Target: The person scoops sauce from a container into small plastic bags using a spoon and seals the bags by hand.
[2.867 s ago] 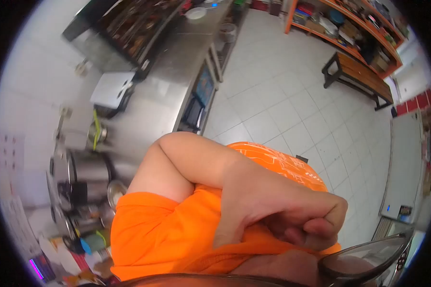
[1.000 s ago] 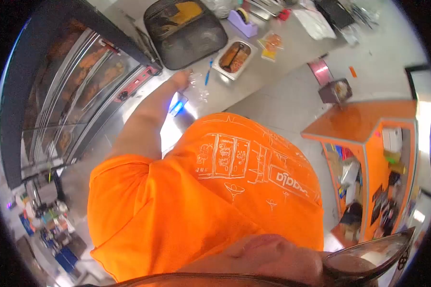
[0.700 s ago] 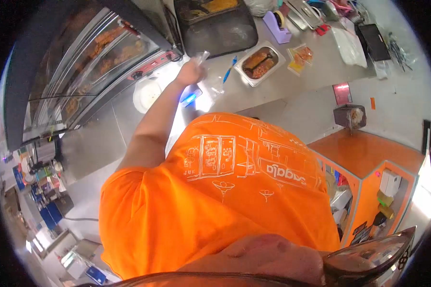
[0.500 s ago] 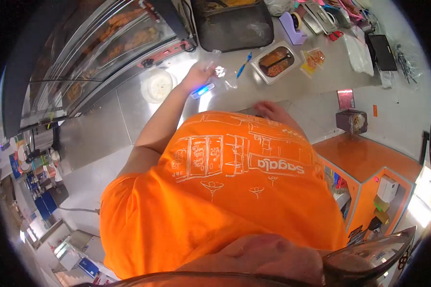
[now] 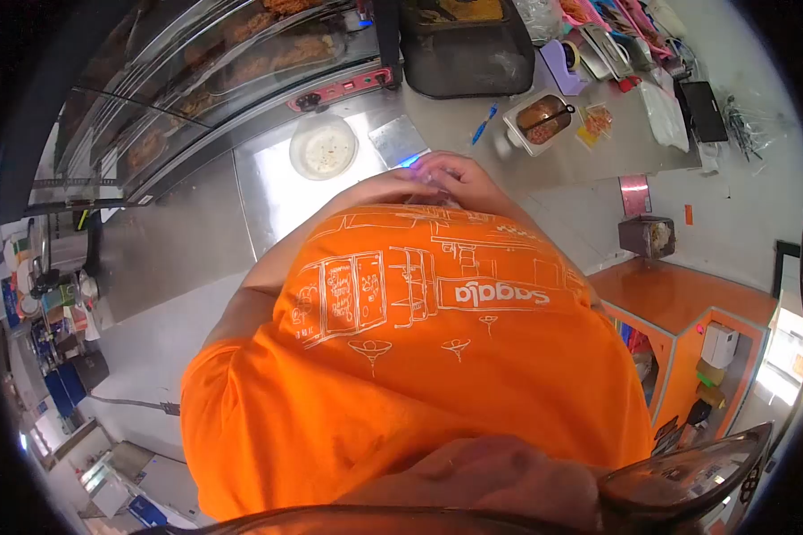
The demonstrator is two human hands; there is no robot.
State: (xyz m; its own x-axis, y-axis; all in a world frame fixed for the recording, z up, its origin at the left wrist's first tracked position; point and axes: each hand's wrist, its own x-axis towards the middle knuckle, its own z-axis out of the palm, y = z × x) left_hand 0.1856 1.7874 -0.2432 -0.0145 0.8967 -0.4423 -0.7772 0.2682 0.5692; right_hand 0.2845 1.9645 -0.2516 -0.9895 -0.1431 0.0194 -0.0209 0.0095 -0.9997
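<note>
Of our two hands, the left hand (image 5: 400, 185) and right hand (image 5: 459, 174) meet right of the one white tub (image 5: 324, 149), nearer us. Fingers curl together around one bit of clear plastic (image 5: 444, 202); whether either set grips it, we cannot tell, and its direction and long axis are hidden. Right of the tub we count one blue pen (image 5: 484, 123), slanting away rightward, and farther right one metal pan (image 5: 513, 135). The worktop (image 5: 183, 214) is shiny grey metal; one glass-fronted food cabinet (image 5: 214, 98) stands left of and beyond the tub.
</note>
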